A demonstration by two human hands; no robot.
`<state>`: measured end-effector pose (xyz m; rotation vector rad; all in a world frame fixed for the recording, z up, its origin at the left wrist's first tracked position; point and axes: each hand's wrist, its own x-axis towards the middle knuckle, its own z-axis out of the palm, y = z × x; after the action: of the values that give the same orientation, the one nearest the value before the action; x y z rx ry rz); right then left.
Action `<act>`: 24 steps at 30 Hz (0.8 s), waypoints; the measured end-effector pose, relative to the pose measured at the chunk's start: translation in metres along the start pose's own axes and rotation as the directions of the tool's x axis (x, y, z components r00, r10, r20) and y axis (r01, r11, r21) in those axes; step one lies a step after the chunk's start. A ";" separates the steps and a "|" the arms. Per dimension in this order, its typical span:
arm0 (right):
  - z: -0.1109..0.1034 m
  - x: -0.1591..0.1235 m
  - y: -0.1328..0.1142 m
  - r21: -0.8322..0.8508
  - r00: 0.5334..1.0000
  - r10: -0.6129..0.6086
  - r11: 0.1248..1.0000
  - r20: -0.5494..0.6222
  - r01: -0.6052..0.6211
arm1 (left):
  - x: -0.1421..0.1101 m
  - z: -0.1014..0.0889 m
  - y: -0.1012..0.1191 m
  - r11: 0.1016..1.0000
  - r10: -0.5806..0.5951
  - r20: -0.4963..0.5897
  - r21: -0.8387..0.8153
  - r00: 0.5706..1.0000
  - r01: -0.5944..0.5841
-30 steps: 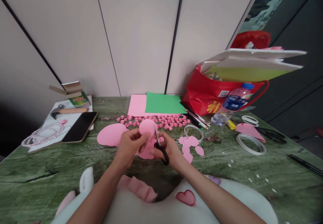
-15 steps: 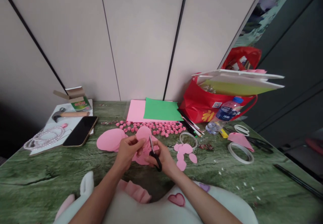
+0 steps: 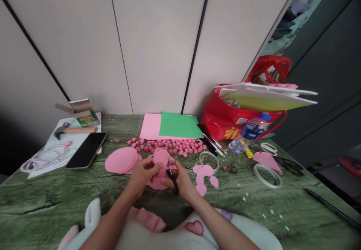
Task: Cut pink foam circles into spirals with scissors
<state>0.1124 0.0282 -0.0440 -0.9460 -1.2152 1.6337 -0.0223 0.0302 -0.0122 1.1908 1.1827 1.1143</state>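
Note:
Between the thumb and fingers of my left hand (image 3: 145, 175) is a pink paper circle (image 3: 160, 156), held up over the table. My right hand (image 3: 180, 180) grips a pair of scissors (image 3: 172, 182) with black handles, blades pointing up along the right edge of the circle. Whether the blades are closed on the paper I cannot tell. Under my hands lie more pink paper pieces (image 3: 156, 184), partly hidden. A stack of pink paper ovals (image 3: 121, 160) lies left of my left hand. Small pink petal cutouts (image 3: 200, 180) lie right of my right hand.
Behind my hands are many small pink paper rolls (image 3: 169, 144) and green paper (image 3: 180, 125) on pink sheets. To the right stand a red bag (image 3: 217, 118) and a bottle (image 3: 251, 131), with tape rolls (image 3: 267, 184) nearer. On the left lie a phone (image 3: 87, 150), hammer (image 3: 76, 130) and bead strings (image 3: 46, 158).
The scissors have turned more upright, and their blades sit closer to the circle's edge. The whole view has shifted slightly, with the table appearing lower.

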 end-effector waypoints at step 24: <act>-0.003 0.002 0.012 -0.061 1.000 -0.005 0.998 0.026 0.007 | -0.002 0.000 0.005 0.982 -0.012 -0.015 -0.191 1.000 0.009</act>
<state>0.1120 0.0290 -0.0567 -0.9606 -1.2902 1.6165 -0.0223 0.0283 -0.0070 1.0292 1.0668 1.2031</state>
